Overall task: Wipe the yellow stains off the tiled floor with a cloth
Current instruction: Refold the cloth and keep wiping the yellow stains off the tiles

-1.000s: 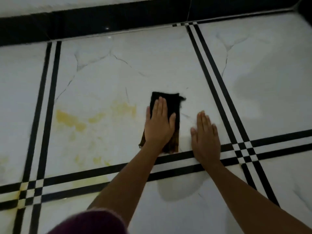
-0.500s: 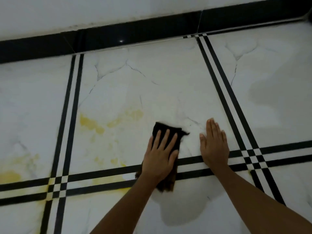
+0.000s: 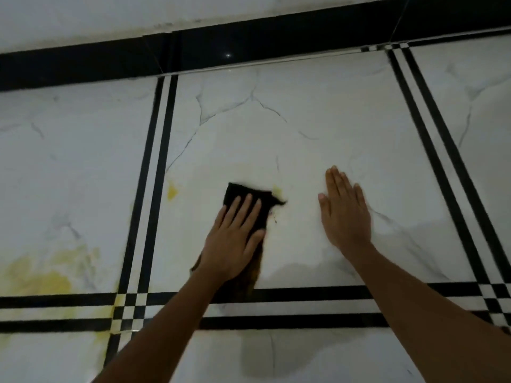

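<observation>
My left hand (image 3: 235,239) lies flat with spread fingers on a dark cloth (image 3: 243,199), pressing it onto the white marble-look tiled floor (image 3: 304,111). A small yellow stain (image 3: 277,190) shows just past the cloth's right corner. Another yellow stain (image 3: 172,191) sits near the left black stripe of this tile. A large pale yellow smear (image 3: 41,275) covers the tile to the left and runs onto the stripe crossing (image 3: 117,308). My right hand (image 3: 344,214) rests flat and empty on the floor to the right of the cloth.
Double black stripes (image 3: 154,172) frame each tile. A black skirting band (image 3: 249,42) runs along the wall at the top. A damp grey patch (image 3: 257,355) lies on the near tile, and another sits under my right forearm.
My left hand has pushed the cloth forward and left over the central stains, most of which are now gone. My right hand has shifted forward. The view has swung left.
</observation>
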